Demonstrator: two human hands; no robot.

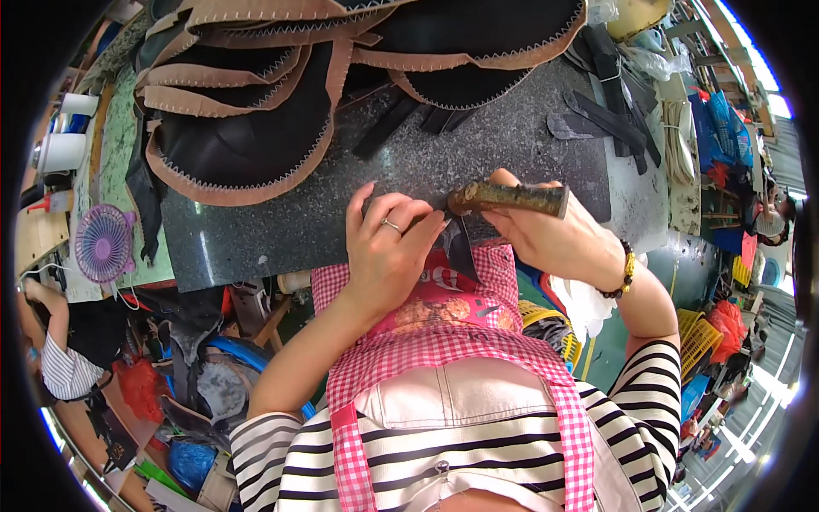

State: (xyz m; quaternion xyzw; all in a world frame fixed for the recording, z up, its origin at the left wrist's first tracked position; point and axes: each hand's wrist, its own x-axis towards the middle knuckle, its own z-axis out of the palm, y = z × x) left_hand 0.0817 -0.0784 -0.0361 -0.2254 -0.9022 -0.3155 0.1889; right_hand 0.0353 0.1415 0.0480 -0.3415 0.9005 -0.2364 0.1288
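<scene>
the fingers of the left hand [386, 252] are bent and drawn in narrow, tips just beside a dark strip [459, 247]; i can't tell whether they pinch it. the fingers of the right hand [550, 239] are curled around a worn brown tool [503, 198], its rounded end near the left fingertips. the strip is at the near edge of the worktop [273, 239], in front of a pink checked apron [375, 367]. farther out lie black pieces with tan zigzag-stitched edging [247, 136], loose dark strips [610, 126] to the right, and a purple fan [104, 243] at far left.
</scene>
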